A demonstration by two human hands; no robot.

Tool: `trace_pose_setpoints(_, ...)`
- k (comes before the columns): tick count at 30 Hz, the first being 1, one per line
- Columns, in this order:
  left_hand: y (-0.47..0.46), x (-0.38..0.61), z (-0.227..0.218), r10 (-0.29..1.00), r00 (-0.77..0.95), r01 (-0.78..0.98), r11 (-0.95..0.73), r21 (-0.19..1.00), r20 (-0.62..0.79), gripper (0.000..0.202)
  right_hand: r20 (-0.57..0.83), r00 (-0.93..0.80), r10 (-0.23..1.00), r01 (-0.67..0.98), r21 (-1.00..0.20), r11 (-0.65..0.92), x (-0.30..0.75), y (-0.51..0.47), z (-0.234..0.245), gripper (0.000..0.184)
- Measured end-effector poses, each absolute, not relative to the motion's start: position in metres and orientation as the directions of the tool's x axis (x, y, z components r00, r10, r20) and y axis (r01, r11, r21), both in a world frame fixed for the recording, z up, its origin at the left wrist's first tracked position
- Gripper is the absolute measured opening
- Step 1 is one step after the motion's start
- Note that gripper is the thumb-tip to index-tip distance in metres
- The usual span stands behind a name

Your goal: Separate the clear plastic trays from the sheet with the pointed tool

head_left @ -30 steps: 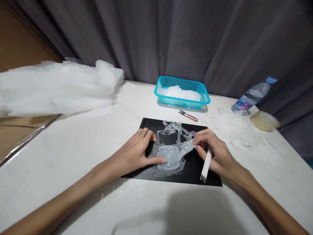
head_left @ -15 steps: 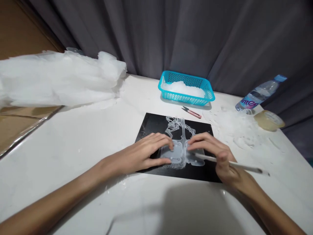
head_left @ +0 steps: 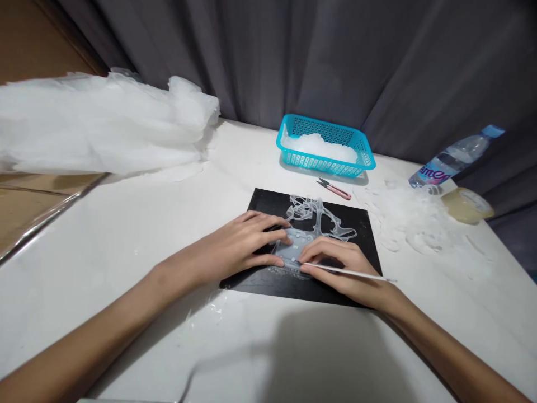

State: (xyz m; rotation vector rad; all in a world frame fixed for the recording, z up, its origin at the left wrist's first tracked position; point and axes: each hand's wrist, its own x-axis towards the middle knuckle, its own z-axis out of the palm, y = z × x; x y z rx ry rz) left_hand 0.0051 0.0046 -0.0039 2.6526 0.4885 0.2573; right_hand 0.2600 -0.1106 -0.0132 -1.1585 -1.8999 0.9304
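Observation:
A translucent moulded plastic piece (head_left: 289, 249), flat with small raised dots, lies on a black mat (head_left: 262, 278) in the head view. My left hand (head_left: 251, 240) rests on its left side, fingers spread and tips pressing the piece and the mat. In my right hand (head_left: 342, 266) a thin white stick-like tool (head_left: 356, 273) is pinched between thumb and fingers, its tip down at the piece's right part. That hand hides much of the right half. Thin, tangled translucent strips (head_left: 319, 215) extend behind the piece on the mat.
Pink-handled thread snips (head_left: 334, 189) lie behind the mat, before a blue basket (head_left: 327, 163) of white translucent pieces. On the right are scattered scraps (head_left: 419, 215), a tilted water bottle (head_left: 455, 159) and a yellowish tub (head_left: 466, 205). White sheeting (head_left: 104, 126) is piled at left.
My right hand has moved left and closed its fingertips round the tool, which lay loosely across the hand before. My left hand stays on the piece. The view has shifted slightly.

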Motion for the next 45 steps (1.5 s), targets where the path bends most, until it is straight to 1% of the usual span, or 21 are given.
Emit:
trace_pose_setpoints(2, 0.003, 0.006, -0.003, 0.372, 0.921, 0.309, -0.878, 0.365, 0.113, 0.041, 0.240, -0.348, 0.906, 0.399, -0.837, 0.374, 0.258, -0.109, -0.012, 0.003)
trace_pose_setpoints(4, 0.002, 0.006, -0.002, 0.376, 0.919, 0.321, -0.891, 0.321, 0.123, 0.042, 0.249, -0.352, 0.902, 0.404, -0.829, 0.386, 0.257, -0.108, -0.010, 0.003)
trace_pose_setpoints(11, -0.003, 0.003, 0.002, 0.379, 0.916, 0.321, -0.891, 0.322, 0.136, 0.038, 0.241, -0.368, 0.898, 0.431, -0.811, 0.395, 0.255, -0.107, -0.015, 0.004)
trace_pose_setpoints(15, -0.007, 0.006, 0.002, 0.367, 0.918, 0.291, -0.881, 0.372, 0.152, 0.034, 0.270, -0.373, 0.887, 0.412, -0.809, 0.420, 0.254, -0.107, -0.017, 0.006)
trace_pose_setpoints(19, -0.009, 0.010, 0.002, 0.385, 0.909, 0.269, -0.834, 0.481, 0.159, 0.033, 0.277, -0.382, 0.882, 0.396, -0.813, 0.427, 0.255, -0.107, -0.018, 0.004)
trace_pose_setpoints(22, -0.011, 0.012, -0.001, 0.401, 0.907, 0.273, -0.794, 0.542, 0.131, 0.031, 0.297, -0.404, 0.866, 0.404, -0.791, 0.459, 0.255, -0.109, -0.019, 0.003)
trace_pose_setpoints(26, -0.011, 0.013, -0.007, 0.410, 0.907, 0.281, -0.759, 0.587, 0.096, 0.034, 0.364, -0.438, 0.822, 0.446, -0.706, 0.550, 0.252, -0.112, -0.022, 0.005)
trace_pose_setpoints(30, -0.009, 0.014, -0.013, 0.417, 0.907, 0.288, -0.709, 0.644, 0.053, 0.038, 0.469, -0.441, 0.765, 0.538, -0.544, 0.644, 0.247, -0.116, -0.029, 0.011)
trace_pose_setpoints(33, -0.007, 0.015, -0.014, 0.412, 0.911, 0.311, -0.690, 0.654, 0.001, 0.039, 0.465, -0.463, 0.754, 0.614, -0.445, 0.652, 0.247, -0.120, -0.031, 0.014)
trace_pose_setpoints(36, -0.007, 0.017, -0.013, 0.412, 0.911, 0.323, -0.687, 0.651, -0.018, 0.040, 0.460, -0.474, 0.751, 0.645, -0.399, 0.651, 0.252, -0.124, -0.030, 0.015)
trace_pose_setpoints(41, -0.008, 0.017, -0.011, 0.407, 0.913, 0.318, -0.682, 0.659, -0.020, 0.039, 0.545, -0.486, 0.683, 0.633, -0.319, 0.705, 0.254, -0.121, -0.032, 0.014)
trace_pose_setpoints(45, -0.008, 0.015, -0.013, 0.402, 0.916, 0.309, -0.685, 0.659, -0.012, 0.042, 0.535, -0.515, 0.669, 0.664, -0.245, 0.707, 0.246, -0.117, -0.039, 0.013)
